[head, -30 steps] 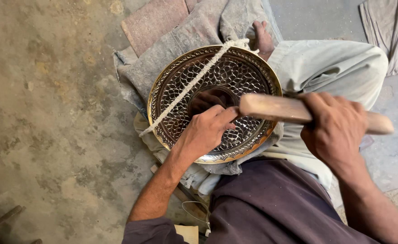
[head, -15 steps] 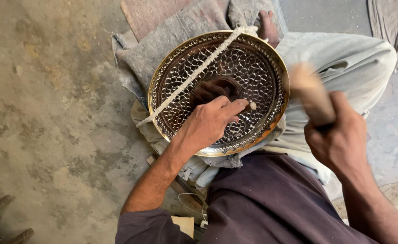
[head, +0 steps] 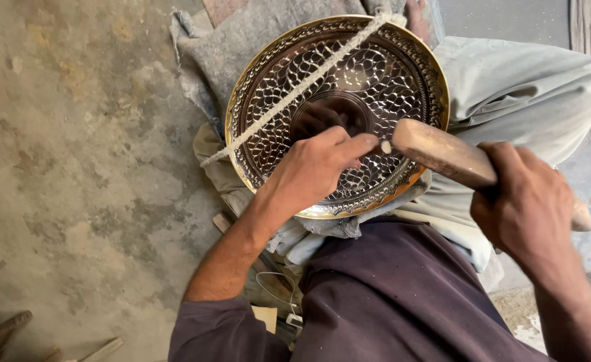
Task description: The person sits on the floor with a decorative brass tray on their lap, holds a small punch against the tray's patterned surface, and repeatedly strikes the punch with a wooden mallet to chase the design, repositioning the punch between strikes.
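Note:
A round brass tray (head: 403,60) with a shiny engraved scale pattern rests on my lap over grey cloth. A pale rope (head: 295,87) runs slantwise across its face. My left hand (head: 312,171) lies on the tray and pinches a small metal punch (head: 384,146) against the surface. My right hand (head: 523,208) grips a wooden mallet (head: 443,154), whose thick end sits right at the punch's top.
Grey cloth padding (head: 242,40) lies under the tray on a rough concrete floor (head: 74,167). My bent leg in pale trousers (head: 523,80) is at the right. Wooden tool handles (head: 0,328) lie at the lower left, and a white cable (head: 275,288) lies by my left arm.
The mallet was raised half a second ago and has come back down onto the punch. My left hand has stayed on the tray with the punch.

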`<state>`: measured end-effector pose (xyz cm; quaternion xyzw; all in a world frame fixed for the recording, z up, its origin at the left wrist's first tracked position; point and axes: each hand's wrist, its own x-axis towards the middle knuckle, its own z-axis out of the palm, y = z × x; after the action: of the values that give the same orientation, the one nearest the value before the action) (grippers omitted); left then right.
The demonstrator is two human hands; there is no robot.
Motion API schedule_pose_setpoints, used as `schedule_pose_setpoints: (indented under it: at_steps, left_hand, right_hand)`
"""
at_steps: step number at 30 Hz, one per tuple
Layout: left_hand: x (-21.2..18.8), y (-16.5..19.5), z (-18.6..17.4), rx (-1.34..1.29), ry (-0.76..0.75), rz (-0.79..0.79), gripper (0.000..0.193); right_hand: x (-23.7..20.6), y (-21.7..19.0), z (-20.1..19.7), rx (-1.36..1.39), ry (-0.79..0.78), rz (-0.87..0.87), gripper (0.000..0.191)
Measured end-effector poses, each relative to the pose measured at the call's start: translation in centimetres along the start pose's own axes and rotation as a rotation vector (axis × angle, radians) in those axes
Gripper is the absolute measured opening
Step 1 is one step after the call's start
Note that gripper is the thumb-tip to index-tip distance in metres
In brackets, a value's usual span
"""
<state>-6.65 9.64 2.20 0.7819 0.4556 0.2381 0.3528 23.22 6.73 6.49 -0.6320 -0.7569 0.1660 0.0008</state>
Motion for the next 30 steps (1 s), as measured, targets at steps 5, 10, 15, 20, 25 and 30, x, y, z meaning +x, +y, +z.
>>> schedule_pose_setpoints:
  at_steps: [5, 10, 15, 20, 25, 30]
  left_hand:
    - [-3.0, 1.9, 1.0, -0.137, 0.436, -0.222, 0.025]
    - [-4.0, 2.6, 4.6, -0.157, 0.638, -0.356, 0.02]
    - [-4.3, 2.0, 5.8, -0.101, 0.681, -0.374, 0.02]
    - [-4.2, 2.0, 5.9, -0.11, 0.701, -0.382, 0.022]
    - [-4.3, 2.1, 6.0, -0.124, 0.701, -0.367, 0.019]
    - [-4.4, 1.9, 6.1, -0.093, 0.679, -0.366, 0.019]
  right_hand:
    - [1.1, 1.3, -1.4, 0.138, -0.211, 0.187, 0.057]
    - [2.9, 1.2, -2.9, 0.392, -0.012, -0.085, 0.072]
    - [6.0, -2.7, -7.0, 0.099, 0.078, -0.406, 0.075]
    - [8.3, -9.0, -9.8, 0.201, 0.017, -0.39, 0.057]
    - [9.1, -10.2, -10.8, -0.151, 0.072, -0.595, 0.053]
    - [8.6, -8.0, -9.6, -0.261, 0.129, -0.674, 0.047]
